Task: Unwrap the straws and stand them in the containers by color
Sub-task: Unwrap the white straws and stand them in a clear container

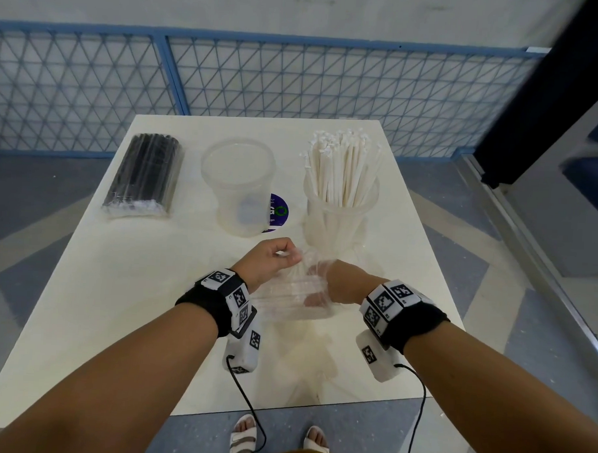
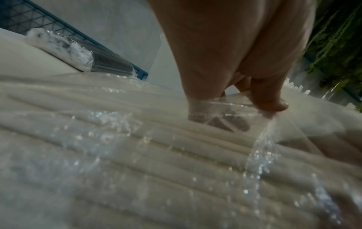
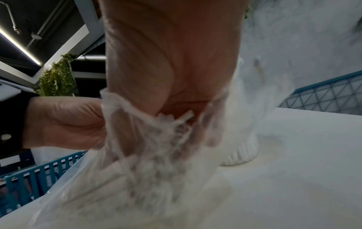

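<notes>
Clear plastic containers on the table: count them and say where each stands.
2. The empty clear plastic container stands mid-table; the clear plastic container holding white straws stands to its right. None seems hidden.

White straws (image 1: 341, 166) fill one clear cup (image 1: 338, 224); the other clear cup (image 1: 239, 189) partly covers a purple sticker (image 1: 280, 208) with a green ring. Black straws (image 1: 144, 171) lie in clear wrap. The bench (image 1: 151, 288) is cream. Both wristbands (image 1: 207, 304) are black, carrying black-and-white square markers. The fence (image 1: 263, 81) is blue lattice.
</notes>
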Tool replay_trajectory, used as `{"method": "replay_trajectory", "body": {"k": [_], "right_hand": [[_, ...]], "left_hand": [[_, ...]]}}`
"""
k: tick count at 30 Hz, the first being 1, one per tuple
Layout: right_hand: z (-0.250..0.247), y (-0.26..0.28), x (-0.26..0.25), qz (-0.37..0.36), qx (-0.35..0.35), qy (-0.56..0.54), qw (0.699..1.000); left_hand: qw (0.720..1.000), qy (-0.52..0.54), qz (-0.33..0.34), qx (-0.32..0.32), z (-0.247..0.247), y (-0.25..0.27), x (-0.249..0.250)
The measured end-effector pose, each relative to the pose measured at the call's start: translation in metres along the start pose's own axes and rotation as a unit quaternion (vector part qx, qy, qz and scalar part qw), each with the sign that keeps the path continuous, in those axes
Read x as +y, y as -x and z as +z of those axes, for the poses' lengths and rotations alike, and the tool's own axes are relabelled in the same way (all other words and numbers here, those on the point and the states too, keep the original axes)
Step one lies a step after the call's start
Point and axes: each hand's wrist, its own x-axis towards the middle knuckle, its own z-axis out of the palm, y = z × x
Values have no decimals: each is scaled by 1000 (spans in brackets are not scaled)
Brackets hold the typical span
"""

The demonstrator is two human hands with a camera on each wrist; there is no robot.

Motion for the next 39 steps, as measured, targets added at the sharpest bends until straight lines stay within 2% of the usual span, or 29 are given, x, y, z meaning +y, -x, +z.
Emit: {"method": "replay_trajectory", "body": {"k": [3,5,8,13,16,18,23,26,30,33,35,39], "right_hand": [[-1,3,-1,-30,-3,-17,999],[1,2,-2,-57,8,-73,996],[0,6,-4,-78,12,-213,974],[-13,17,4,-103,60,-283,952],[-21,21,14,-120,42,-339,932],[-25,23,11,-126,35,-358,925],[-23,21,2,-129,139,-327,926],[-33,29,10,-122,154,-354,914],[-55,45,24,-109,172,-347,915],[-60,47,21,-126,172,-347,913],[-63,46,18,-128,172,-343,915],[-73,51,27,-121,191,-347,910]], "left_hand": [[1000,6,9,10,-1,1,1],[1000,13,12,16,-3,1,2],[1000,12,12,8,-9,1,5],[1000,6,-11,-17,-20,0,10],[1000,10,-12,-19,-21,1,14],[1000,7,-5,-26,-17,0,17],[999,-4,7,-40,-14,-2,22],[999,-15,4,-51,-22,0,20],[993,-86,-11,-78,-27,5,21],[967,-233,-9,-100,-11,3,32],[951,-295,29,-90,5,1,36],[943,-323,65,-46,11,-2,27]]}}
